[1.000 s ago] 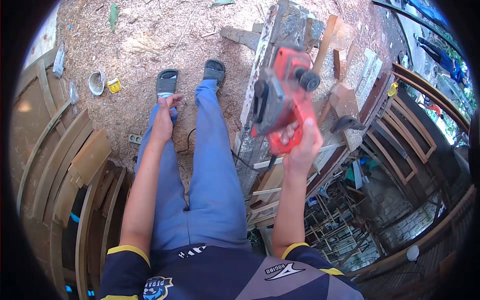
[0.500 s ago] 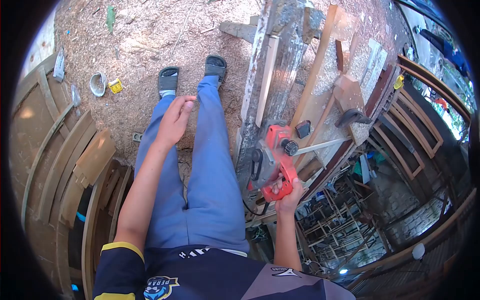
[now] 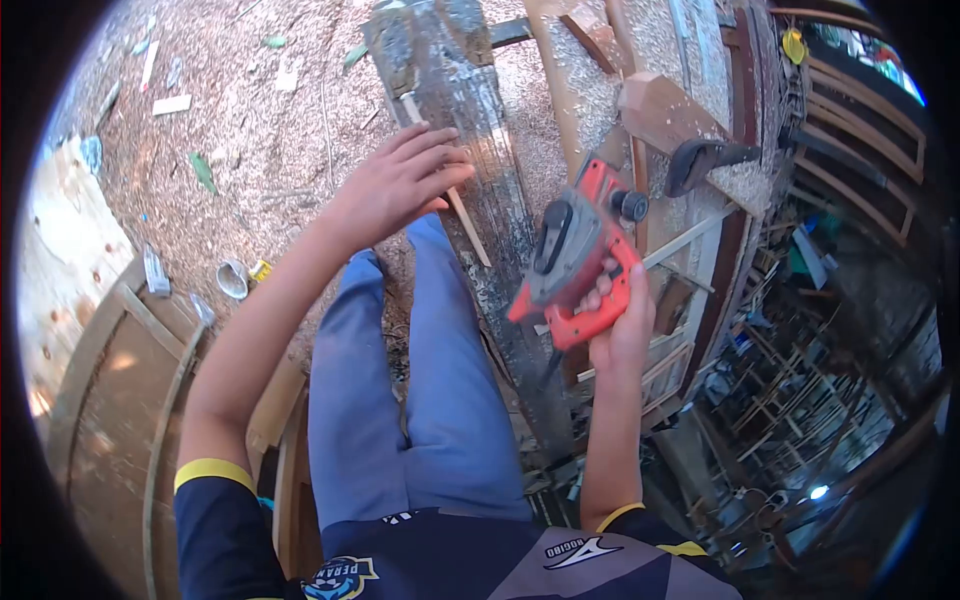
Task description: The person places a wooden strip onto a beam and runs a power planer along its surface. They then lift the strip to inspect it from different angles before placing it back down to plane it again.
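Observation:
My right hand (image 3: 627, 325) is wrapped round the rear handle of a red and grey electric hand planer (image 3: 585, 248). The planer is raised and tilted on its side over the right part of the bench. A narrow wooden strip (image 3: 466, 228) lies along the weathered, paint-streaked bench beam (image 3: 487, 150). Over the strip's upper half reaches my left hand (image 3: 402, 185), palm down, fingers stretched and slightly apart. That hand hides part of the strip.
Right of the beam, a wooden block (image 3: 668, 110) and a dark curved piece (image 3: 700, 165) stand among shavings. Wooden frames (image 3: 865, 150) lean at the far right. A white cup (image 3: 233, 279) lies on the shaving-covered ground, near curved panels (image 3: 130, 440) at left.
My left hand has moved from above my legs to the strip on the beam. The planer has been lifted off the beam and turned, still in my right hand. The view has shifted.

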`<state>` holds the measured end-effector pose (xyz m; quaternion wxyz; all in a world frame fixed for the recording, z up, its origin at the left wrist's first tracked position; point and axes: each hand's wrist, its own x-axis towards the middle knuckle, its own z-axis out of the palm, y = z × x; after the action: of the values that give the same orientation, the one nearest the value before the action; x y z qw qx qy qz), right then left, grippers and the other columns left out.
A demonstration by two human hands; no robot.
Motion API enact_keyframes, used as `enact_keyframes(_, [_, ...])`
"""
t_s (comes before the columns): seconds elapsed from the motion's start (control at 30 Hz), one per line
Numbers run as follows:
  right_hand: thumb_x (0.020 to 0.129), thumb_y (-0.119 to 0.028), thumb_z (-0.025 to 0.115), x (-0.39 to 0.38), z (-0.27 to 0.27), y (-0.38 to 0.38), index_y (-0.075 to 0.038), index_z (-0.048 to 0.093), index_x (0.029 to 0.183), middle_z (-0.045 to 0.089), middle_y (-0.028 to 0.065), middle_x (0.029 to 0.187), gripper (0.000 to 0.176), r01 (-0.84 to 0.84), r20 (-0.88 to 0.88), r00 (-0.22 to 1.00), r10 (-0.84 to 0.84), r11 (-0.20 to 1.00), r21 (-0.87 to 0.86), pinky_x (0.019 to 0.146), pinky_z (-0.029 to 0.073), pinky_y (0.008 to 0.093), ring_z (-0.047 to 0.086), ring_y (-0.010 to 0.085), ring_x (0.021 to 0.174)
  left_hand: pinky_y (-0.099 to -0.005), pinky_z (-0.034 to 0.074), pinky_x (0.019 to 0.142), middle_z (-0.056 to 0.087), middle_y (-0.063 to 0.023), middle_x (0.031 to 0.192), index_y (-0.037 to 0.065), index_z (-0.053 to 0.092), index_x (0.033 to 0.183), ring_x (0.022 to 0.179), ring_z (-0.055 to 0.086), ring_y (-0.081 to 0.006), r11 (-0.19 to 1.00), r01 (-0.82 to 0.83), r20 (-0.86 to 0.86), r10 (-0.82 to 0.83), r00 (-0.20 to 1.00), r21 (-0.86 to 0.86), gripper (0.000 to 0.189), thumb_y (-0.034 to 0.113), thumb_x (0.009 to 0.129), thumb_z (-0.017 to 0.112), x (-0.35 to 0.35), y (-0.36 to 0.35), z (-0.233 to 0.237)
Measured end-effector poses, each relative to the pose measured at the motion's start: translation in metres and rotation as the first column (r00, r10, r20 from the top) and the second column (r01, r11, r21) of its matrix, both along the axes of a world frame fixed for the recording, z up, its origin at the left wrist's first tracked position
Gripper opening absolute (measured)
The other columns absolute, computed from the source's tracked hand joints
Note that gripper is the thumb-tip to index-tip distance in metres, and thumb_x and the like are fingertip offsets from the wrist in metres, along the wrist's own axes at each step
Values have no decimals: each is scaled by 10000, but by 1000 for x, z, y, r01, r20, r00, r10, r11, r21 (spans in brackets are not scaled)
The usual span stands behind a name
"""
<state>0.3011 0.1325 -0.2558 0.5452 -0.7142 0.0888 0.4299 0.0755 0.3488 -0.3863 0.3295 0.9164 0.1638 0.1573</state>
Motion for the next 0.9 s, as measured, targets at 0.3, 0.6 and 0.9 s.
enact_keyframes(0.3, [1058,-303,527,13,-36,36,-21,551,1135,571,23,824,293,105,46,993,-108,992,77,612,506,268,558,106,665,-405,465,978,594,-34,968,136,678,998,1026,570,-264,961,271,-38,-270,962,51,206,167,795,667,18,35,-6])
enact_keyframes(0.6, [1027,-272,585,13,-38,11,13,531,1243,610,103,994,362,13,227,974,14,993,-119,842,517,348,620,184,900,-392,468,947,587,-28,961,124,658,985,1012,564,-259,947,315,-22,-314,949,66,196,159,792,654,22,36,-11])
enact_keyframes(0.9, [851,-40,692,-75,-41,13,-31,595,1230,606,166,1118,391,-619,737,188,650,660,-425,944,464,472,585,371,1055,-414,481,1002,631,-28,1124,122,661,1055,1130,583,-264,943,333,-103,-332,937,-15,243,114,813,633,18,36,-8])
